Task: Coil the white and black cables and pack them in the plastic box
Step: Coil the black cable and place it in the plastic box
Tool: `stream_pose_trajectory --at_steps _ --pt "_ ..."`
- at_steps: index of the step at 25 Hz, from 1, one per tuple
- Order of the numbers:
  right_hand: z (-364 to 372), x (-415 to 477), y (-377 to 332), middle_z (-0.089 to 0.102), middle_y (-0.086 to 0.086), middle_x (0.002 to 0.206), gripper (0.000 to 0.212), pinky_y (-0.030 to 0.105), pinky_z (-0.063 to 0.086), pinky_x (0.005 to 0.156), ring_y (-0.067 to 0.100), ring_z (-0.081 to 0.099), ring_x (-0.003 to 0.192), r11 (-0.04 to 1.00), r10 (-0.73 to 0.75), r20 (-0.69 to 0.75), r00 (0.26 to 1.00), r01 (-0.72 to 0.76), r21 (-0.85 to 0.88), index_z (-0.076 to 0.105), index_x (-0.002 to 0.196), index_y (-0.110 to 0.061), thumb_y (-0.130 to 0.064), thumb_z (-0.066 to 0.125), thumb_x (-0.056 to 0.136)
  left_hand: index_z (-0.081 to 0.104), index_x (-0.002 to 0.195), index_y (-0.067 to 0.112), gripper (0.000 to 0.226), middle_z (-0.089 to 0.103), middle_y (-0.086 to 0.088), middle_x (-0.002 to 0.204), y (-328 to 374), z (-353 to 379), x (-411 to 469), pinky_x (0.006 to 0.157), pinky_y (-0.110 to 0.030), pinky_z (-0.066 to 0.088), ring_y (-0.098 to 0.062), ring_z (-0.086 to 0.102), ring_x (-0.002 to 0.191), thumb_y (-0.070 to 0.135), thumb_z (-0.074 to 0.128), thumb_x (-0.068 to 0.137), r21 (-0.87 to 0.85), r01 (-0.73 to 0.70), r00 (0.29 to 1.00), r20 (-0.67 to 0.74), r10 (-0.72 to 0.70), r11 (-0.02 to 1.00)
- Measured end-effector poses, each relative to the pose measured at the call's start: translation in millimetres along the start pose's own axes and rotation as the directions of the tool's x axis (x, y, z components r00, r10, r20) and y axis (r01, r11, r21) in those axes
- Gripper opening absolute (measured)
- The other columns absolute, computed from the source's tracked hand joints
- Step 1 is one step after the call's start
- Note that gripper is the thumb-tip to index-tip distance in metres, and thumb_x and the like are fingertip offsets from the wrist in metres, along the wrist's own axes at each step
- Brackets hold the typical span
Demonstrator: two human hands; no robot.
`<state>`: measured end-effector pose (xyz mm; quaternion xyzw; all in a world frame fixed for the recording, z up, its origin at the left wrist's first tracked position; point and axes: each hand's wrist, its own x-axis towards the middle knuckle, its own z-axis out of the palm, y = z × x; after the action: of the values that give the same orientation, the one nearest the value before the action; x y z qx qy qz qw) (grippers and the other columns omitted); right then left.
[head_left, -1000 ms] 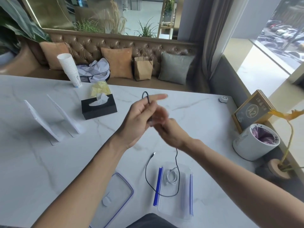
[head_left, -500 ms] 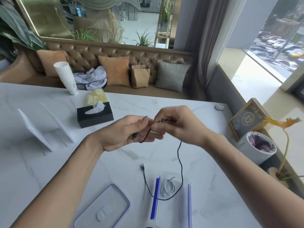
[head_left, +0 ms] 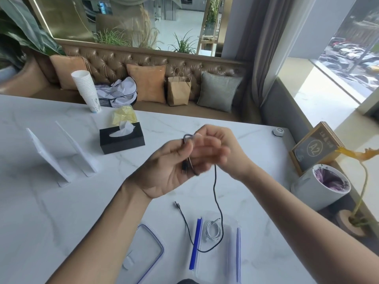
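Note:
My left hand (head_left: 170, 171) is raised over the white marble table, palm towards me, pinching small loops of the black cable (head_left: 215, 193). My right hand (head_left: 221, 152) sits just behind it, blurred, fingers on the same cable. The cable's free length hangs down, curves over the clear plastic box (head_left: 231, 255) with blue clips, and ends in a plug lying on the table left of the box. The white cable (head_left: 213, 232) lies coiled inside the box. The box's lid (head_left: 147, 249) rests flat to its left.
A black tissue box (head_left: 122, 138), a stack of paper cups (head_left: 87, 91) and two white card stands (head_left: 61, 152) sit at the far left. A white bin (head_left: 320, 187), a framed sign (head_left: 315, 148) and a plant stand at the right edge.
My left hand has turned palm up and risen. My right hand has swung behind it, laying another turn of black cable. The hanging length is shorter.

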<state>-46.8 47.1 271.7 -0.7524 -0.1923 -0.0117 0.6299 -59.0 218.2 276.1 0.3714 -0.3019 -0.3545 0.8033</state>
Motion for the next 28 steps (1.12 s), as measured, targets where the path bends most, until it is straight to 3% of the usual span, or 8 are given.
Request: stream_pose_trajectory --at_steps 2,5,9,15,18,21,25,28 --pt "9 -8 13 0.057 -0.012 0.057 0.019 0.019 0.038 0.046 0.001 0.047 0.047 0.993 0.089 -0.003 0.996 -0.089 -0.071 0.060 0.075 -0.019 -0.016 0.053 0.093 0.056 0.128 0.000 0.042 0.063 -0.016 0.130 -2 0 8 0.091 -0.023 0.052 -0.024 0.061 0.121 0.019 0.030 0.102 0.001 -0.141 0.976 -0.166 0.140 0.990" --pt "20 -22 27 0.047 -0.011 0.050 0.026 0.020 0.031 0.044 0.007 0.036 0.045 0.957 0.285 0.078 0.955 -0.279 -0.073 0.060 0.083 -0.017 -0.026 0.047 0.104 0.043 0.137 -0.002 0.040 0.056 -0.014 0.138 -7 -11 18 0.105 -0.026 0.044 -0.020 0.055 0.129 0.016 0.028 0.105 0.227 -0.239 0.882 -0.356 0.308 0.944" --pt "17 -35 25 0.046 -0.013 0.054 0.020 0.013 0.034 0.048 0.003 0.037 0.048 0.924 0.288 0.143 0.947 -0.236 -0.301 0.063 0.085 -0.012 -0.020 0.054 0.101 0.036 0.144 0.006 0.044 0.047 -0.007 0.146 -3 -37 12 0.111 -0.027 0.037 -0.009 0.048 0.133 0.021 0.038 0.103 0.689 -0.043 0.800 -0.410 0.438 0.723" --pt "-6 -25 -4 0.049 -0.011 0.055 0.015 0.011 0.033 0.053 0.006 0.041 0.050 0.866 0.107 0.138 0.985 -0.024 -0.499 0.067 0.082 -0.012 -0.020 0.064 0.095 0.044 0.141 0.011 0.057 0.055 0.002 0.139 13 -50 -7 0.114 -0.040 0.035 -0.005 0.052 0.129 0.041 0.046 0.094 0.689 0.323 0.915 -0.402 -0.028 0.649" --pt "-11 -17 -19 0.062 -0.012 0.061 0.012 0.011 0.039 0.058 0.002 0.051 0.056 0.905 0.045 0.159 0.986 0.027 -0.424 0.070 0.081 -0.011 -0.017 0.069 0.091 0.052 0.134 0.009 0.046 0.060 -0.002 0.132 18 -40 -9 0.112 -0.047 0.037 -0.012 0.054 0.125 0.036 0.045 0.098 0.655 0.364 0.931 -0.248 -0.267 0.662" --pt "-9 -9 -27 0.065 -0.010 0.064 0.009 0.016 0.044 0.060 0.002 0.056 0.058 0.970 -0.019 0.212 0.977 0.070 -0.234 0.067 0.078 -0.016 -0.013 0.071 0.086 0.049 0.133 -0.001 0.048 0.062 -0.014 0.133 20 -28 -9 0.103 -0.032 0.047 -0.024 0.060 0.123 0.029 0.039 0.096 0.525 0.425 0.892 -0.105 -0.440 0.737" --pt "-5 1 -23 0.054 -0.005 0.061 0.018 0.017 0.042 0.057 0.003 0.049 0.054 0.992 -0.123 0.132 0.984 0.128 -0.024 0.057 0.076 -0.005 0.000 0.073 0.082 0.057 0.125 0.008 0.048 0.066 -0.010 0.126 14 -21 -9 0.086 -0.021 0.050 -0.025 0.066 0.111 0.044 0.047 0.094 0.401 0.417 0.849 0.149 -0.507 0.816" --pt "2 4 -11 0.050 -0.002 0.064 0.016 0.014 0.039 0.056 0.003 0.044 0.056 0.995 -0.098 0.077 0.992 0.096 0.019 0.055 0.077 -0.004 -0.002 0.063 0.091 0.061 0.122 0.011 0.040 0.069 -0.008 0.122 5 -16 -11 0.082 -0.018 0.050 -0.020 0.068 0.108 0.039 0.049 0.095 0.273 0.309 0.904 0.214 -0.370 0.911"
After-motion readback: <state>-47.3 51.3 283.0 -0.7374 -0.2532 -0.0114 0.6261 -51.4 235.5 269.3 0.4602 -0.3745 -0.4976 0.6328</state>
